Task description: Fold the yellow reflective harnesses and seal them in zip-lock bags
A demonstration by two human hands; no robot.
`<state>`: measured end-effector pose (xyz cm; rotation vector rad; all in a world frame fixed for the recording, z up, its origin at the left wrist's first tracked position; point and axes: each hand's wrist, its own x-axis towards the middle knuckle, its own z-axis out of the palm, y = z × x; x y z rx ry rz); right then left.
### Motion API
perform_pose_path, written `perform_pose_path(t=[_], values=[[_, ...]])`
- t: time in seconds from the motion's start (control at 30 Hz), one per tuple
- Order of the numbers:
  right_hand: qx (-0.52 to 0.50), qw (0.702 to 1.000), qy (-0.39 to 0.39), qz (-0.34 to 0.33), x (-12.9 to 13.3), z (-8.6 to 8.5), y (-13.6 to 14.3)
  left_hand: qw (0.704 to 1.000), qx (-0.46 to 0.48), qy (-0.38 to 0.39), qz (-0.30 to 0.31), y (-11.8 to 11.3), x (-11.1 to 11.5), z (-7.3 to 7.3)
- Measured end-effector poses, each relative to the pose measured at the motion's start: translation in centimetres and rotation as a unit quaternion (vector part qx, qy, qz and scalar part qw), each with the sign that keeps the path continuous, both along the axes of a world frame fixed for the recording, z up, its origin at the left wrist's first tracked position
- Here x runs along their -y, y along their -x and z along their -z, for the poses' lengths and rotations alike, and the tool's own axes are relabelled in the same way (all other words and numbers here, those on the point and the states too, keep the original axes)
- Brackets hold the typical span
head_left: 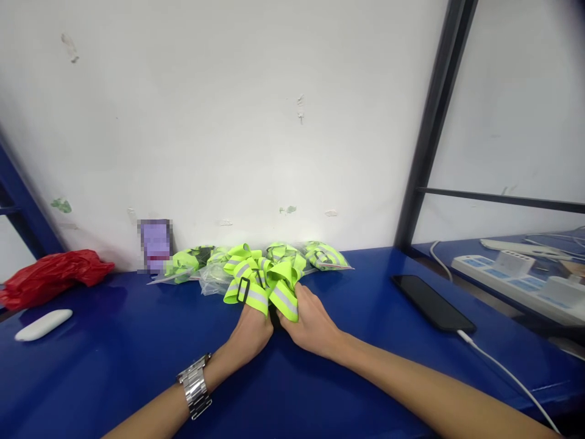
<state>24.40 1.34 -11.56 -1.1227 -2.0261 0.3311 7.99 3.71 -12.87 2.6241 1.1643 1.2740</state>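
My left hand (252,332) and my right hand (309,320) are close together over the middle of the blue table, both closed on a bundle of neon yellow reflective straps (249,291). Grey reflective stripes run along the straps, and a black buckle (244,290) shows on the left side. Loops of strap rise above both fists, while the fingertips are hidden beneath. Just behind the bundle lie clear plastic bags with similar yellow straps inside, one bag (325,256) to the right and another bag (185,263) to the left.
A red plastic bag (57,274) and a white case (43,325) lie at the left. Against the wall leans a blurred purple box (156,245). To the right are a black phone (432,302) on a white cable (507,375) and a white power strip (516,286). A dark post (425,146) stands behind.
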Motion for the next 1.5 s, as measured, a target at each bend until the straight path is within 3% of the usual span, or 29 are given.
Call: perform_pose_path(t=[0.13,0.27,0.43,0.6,0.77,0.87,1.0,1.1,1.23,1.4,1.5], values=[[0.008,1.000,0.029,-0.008,0.6,-0.4,-0.1,0.999,0.007,0.031,0.019,-0.1,0.3,-0.4],[0.059,0.998,-0.005,-0.034,0.4,-0.2,-0.2,0.994,0.067,0.081,-0.027,-0.2,0.2,-0.2],[0.116,0.992,-0.041,-0.027,0.2,0.3,-0.2,0.958,0.188,0.208,-0.063,-0.3,0.5,-0.2],[0.159,0.985,-0.060,-0.036,0.4,0.4,-0.5,0.920,0.259,0.291,-0.040,-0.2,1.5,-0.9],[0.177,0.980,-0.063,-0.067,0.7,-0.1,-0.3,0.930,0.234,0.282,-0.002,-0.5,2.3,-1.7],[0.171,0.978,-0.046,-0.106,0.9,-0.6,-0.1,0.948,0.187,0.258,-0.030,-1.1,2.5,-1.9],[0.173,0.976,0.020,-0.129,1.1,-1.0,-0.1,0.957,0.164,0.223,-0.085,-1.6,2.0,-1.4],[0.182,0.973,0.070,-0.123,1.1,-1.2,-0.1,0.964,0.143,0.212,-0.076,-1.3,1.3,-0.8],[0.207,0.964,0.075,-0.151,0.5,-1.7,-0.8,0.973,0.125,0.185,-0.061,-0.7,0.7,-0.3],[0.115,0.964,0.064,-0.231,-1.2,-1.8,-2.6,0.982,0.090,0.150,-0.063,0.0,0.5,-0.3],[0.055,0.977,0.077,-0.191,-1.9,-0.7,-2.8,0.988,0.034,0.145,-0.048,0.1,0.8,-0.2]])
